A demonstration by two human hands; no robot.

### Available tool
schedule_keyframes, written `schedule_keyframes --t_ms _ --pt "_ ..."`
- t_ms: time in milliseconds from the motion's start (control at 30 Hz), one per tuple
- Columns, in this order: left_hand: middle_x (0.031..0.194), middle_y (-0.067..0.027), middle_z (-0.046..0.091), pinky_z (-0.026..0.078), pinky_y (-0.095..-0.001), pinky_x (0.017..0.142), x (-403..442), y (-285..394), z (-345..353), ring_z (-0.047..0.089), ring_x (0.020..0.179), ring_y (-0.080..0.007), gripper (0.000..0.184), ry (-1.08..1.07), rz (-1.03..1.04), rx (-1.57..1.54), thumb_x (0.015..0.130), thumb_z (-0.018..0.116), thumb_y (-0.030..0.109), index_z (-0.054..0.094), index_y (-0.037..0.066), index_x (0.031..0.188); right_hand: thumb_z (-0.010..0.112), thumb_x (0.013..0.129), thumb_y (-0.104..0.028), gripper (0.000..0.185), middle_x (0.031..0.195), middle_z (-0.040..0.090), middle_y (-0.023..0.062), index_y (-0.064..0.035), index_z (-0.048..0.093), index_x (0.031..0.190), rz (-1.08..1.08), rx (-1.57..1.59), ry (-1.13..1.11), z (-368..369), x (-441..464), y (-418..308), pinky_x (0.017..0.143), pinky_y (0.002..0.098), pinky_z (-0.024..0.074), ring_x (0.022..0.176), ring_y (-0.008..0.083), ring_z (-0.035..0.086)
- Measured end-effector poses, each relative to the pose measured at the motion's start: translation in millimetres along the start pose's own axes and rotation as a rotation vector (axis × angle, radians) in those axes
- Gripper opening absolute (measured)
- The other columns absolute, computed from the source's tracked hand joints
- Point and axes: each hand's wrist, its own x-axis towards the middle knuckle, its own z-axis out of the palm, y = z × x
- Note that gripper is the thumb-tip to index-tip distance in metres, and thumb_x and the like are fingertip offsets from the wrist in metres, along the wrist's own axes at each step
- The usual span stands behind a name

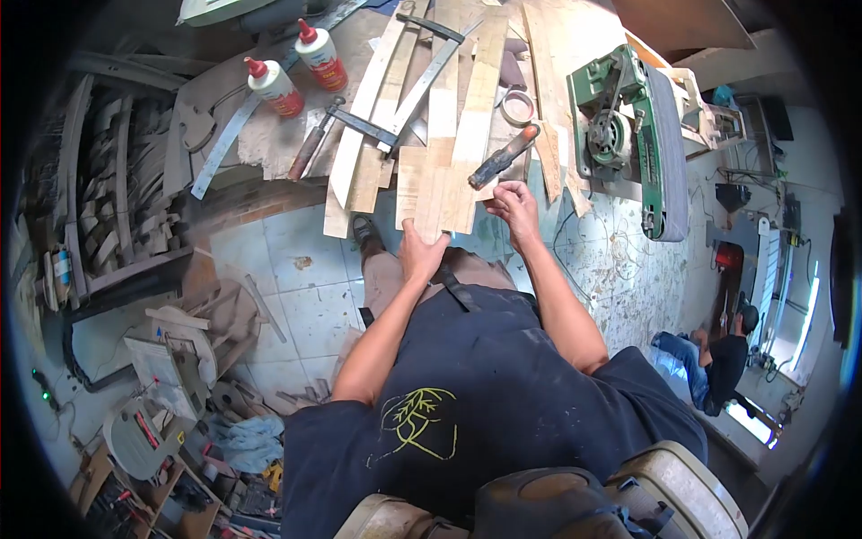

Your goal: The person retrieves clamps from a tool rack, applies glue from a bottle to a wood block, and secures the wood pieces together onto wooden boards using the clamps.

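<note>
My left hand (424,251) grips the near end of a pale wooden board (437,199), its thumb by the board's edge. This board overhangs the bench toward my body, among several other strips. Close to the board's right corner is my right hand (516,214), fingers curled and pressed together; whatever they pinch is hidden. A black tool with an orange end (505,156) lies across the boards just above my right hand. To the left, a bar clamp (361,124) with a wooden handle rests over the longer strips.
Two glue bottles (321,61) with red caps stand on the bench (242,148) at left. A tape roll (518,107) lies near the boards. A green belt sander (620,135) sits at right. Another person (723,359) sits far right. Shelved wood scraps (117,180) line the left.
</note>
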Motion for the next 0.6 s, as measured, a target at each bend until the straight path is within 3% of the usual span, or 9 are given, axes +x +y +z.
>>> schedule_keyframes --t_ms 267,600 --pt "0.119 -0.0300 0.062 0.050 -0.0521 0.090 -1 -9 15 0.063 0.107 -0.0475 0.074 0.005 0.040 0.050 0.072 0.081 0.028 0.042 -0.003 0.126 0.072 0.095 -0.018 0.028 0.100 0.073 0.0123 0.0002 0.060 0.113 0.012 0.020 0.016 -15 1 5 0.078 0.0320 0.0608 0.087 0.0190 0.072" --pt "0.114 -0.0301 0.064 0.050 -0.0525 0.090 0 -3 9 0.064 0.104 -0.0472 0.073 -0.012 0.022 0.040 0.071 0.080 0.028 0.041 -0.003 0.124 0.072 0.096 -0.018 0.028 0.100 0.073 0.0114 -0.0004 0.059 0.113 0.037 -0.011 -0.018 -18 2 8 0.079 0.0308 0.0607 0.087 0.0172 0.072"
